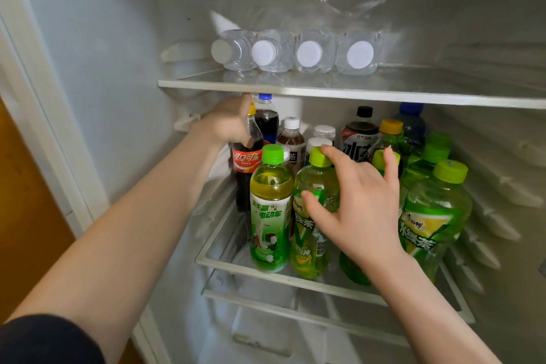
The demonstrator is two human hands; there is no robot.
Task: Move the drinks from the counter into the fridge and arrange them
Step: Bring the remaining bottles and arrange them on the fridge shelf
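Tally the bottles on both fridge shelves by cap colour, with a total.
White caps: 7
Green caps: 5 clear, perhaps one more at back right
Yellow caps: 2
Blue caps: 2
Black cap: 1
Total: 17 clear

Green tea bottles (pixel 270 207) and a cola bottle (pixel 246 161) stand upright on one shelf (pixel 224 265); four water bottles (pixel 310 53) lie above.
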